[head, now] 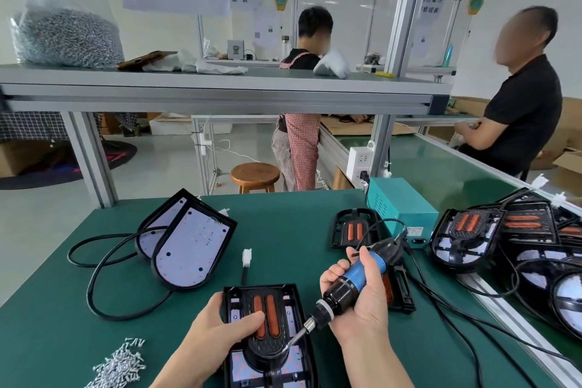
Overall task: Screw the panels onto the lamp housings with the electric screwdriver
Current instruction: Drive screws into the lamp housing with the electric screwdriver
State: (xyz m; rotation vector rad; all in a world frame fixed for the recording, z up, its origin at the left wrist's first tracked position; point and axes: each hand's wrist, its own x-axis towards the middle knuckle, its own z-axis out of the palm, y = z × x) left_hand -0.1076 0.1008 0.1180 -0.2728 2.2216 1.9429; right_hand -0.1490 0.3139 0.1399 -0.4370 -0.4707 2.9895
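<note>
A black lamp housing [296, 299] lies on the green table at the near centre. On it sits a black panel [267, 346] with two orange bars. My left hand [217, 334] grips the housing's left side, with the thumb lying on the panel by the orange bars. My right hand [359, 302] holds the blue and black electric screwdriver [349, 288], tilted down to the left. Its bit tip [288, 346] touches the panel's right edge. A pile of silver screws [121, 365] lies at the near left.
Two housings with white LED boards [189, 246] and looped black cables lie at the left. A teal power box [400, 208], more black panels [354, 228] and stacked housings [491, 236] stand at the right. A shelf [220, 88] carries a bag of screws [63, 35]. Two people stand behind.
</note>
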